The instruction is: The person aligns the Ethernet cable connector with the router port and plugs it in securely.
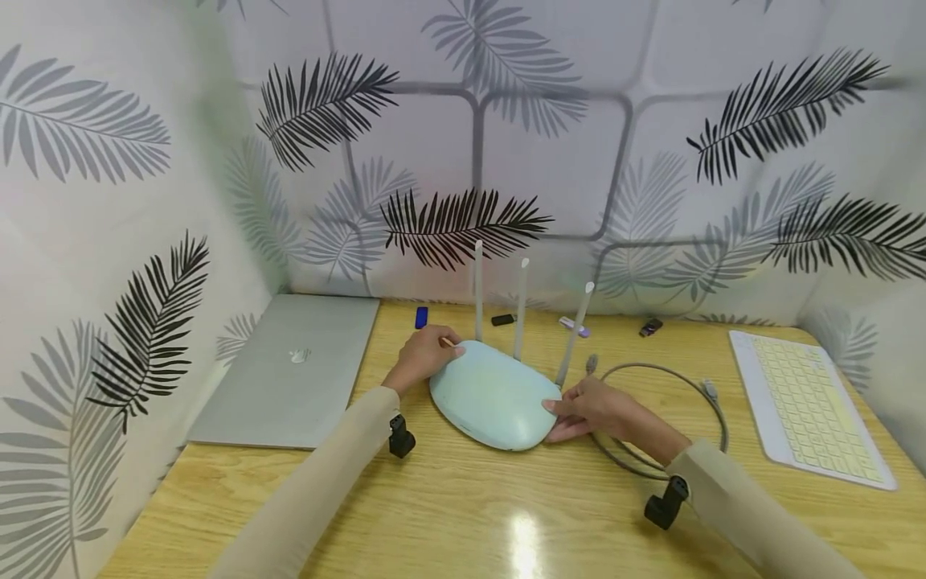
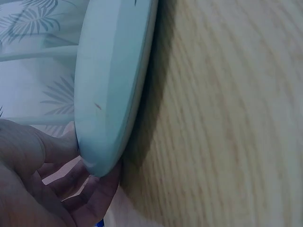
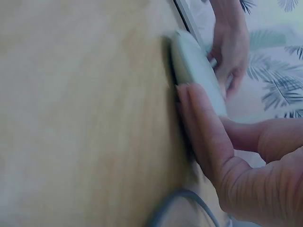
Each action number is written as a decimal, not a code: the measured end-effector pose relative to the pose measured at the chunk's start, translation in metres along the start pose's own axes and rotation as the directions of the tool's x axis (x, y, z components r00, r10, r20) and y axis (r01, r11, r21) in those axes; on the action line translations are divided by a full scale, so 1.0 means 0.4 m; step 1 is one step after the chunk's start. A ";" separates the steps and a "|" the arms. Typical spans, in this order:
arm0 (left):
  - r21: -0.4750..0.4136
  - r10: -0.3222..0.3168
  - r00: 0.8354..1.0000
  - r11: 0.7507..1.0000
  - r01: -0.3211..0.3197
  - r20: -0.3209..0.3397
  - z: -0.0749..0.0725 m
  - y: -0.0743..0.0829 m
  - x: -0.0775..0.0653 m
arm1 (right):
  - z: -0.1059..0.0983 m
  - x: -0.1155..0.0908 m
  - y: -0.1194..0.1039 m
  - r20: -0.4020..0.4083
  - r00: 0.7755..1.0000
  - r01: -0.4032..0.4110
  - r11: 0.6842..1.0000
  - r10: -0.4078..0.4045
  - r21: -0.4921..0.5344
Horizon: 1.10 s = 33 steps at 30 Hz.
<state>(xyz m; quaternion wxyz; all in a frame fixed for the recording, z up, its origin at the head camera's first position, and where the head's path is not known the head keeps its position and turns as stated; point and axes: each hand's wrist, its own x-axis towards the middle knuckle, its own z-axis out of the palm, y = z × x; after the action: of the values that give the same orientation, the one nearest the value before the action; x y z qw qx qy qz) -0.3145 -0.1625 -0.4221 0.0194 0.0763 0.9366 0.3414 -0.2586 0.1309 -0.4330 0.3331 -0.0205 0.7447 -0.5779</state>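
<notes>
A pale blue-white router (image 1: 495,394) with three upright antennas (image 1: 522,310) is at the middle of the wooden table. My left hand (image 1: 427,351) grips its left end, thumb on top and fingers curled under the edge, as the left wrist view shows on the router (image 2: 111,90). At the opposite end my right hand (image 1: 596,406) holds the router between thumb and fingers. In the right wrist view, the fingers of that hand (image 3: 251,184) lie along the router's underside (image 3: 194,61). A shadow runs beneath it; whether it touches the table I cannot tell.
A closed silver laptop (image 1: 289,370) lies to the left, a white keyboard (image 1: 813,406) to the right. A grey cable (image 1: 673,370) is looped beside my right hand. Along the back lie blue (image 1: 422,318), black (image 1: 504,319), purple-white (image 1: 575,326) and dark (image 1: 651,327) USB sticks.
</notes>
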 end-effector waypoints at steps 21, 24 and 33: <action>-0.048 0.019 0.998 0.999 -0.016 0.062 0.005 0.024 0.041 | 0.133 -0.049 0.038 0.066 0.996 0.042 0.956 -0.064 0.289; -0.060 0.019 0.998 0.998 -0.016 0.054 0.008 0.027 0.049 | 0.136 -0.053 0.037 0.082 0.994 0.043 0.947 -0.073 0.317; -0.048 0.036 0.995 0.998 -0.031 0.098 0.018 0.053 0.066 | 0.159 -0.064 0.035 0.081 0.996 0.018 0.939 -0.049 0.343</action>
<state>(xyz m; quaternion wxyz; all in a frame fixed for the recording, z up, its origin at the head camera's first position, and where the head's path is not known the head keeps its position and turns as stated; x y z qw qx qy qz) -0.3371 -0.1377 -0.4135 0.0618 0.1084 0.9249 0.3591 -0.2007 0.0923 -0.4400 0.3543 -0.0005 0.6170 -0.7027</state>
